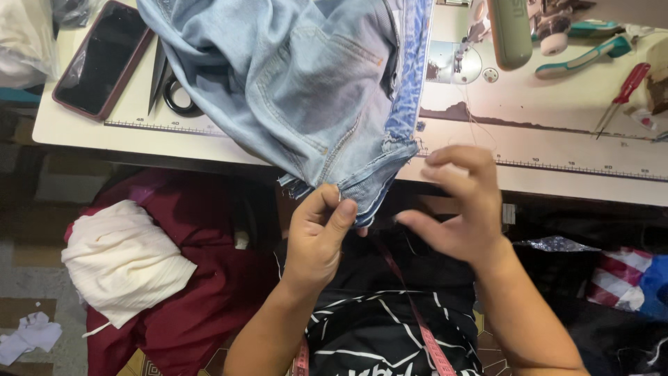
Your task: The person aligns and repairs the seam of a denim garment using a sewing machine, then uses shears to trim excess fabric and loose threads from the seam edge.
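Light blue jeans (306, 76) hang over the front edge of a white sewing table (557, 150). My left hand (316, 237) pinches the frayed lower corner of the jeans between thumb and forefinger, just below the table edge. My right hand (463, 205) hovers to the right of that corner with its fingers spread and curled, holding nothing that I can see. A pink measuring tape (424, 334) runs down over my dark patterned shirt.
A phone (104, 59) and black scissors (170, 87) lie at the table's left. The sewing machine's needle plate (452, 63), teal-handled tools (584, 57) and a red screwdriver (623, 94) sit at the right. Maroon cloth (202, 278) and white cloth (122, 261) are heaped below left.
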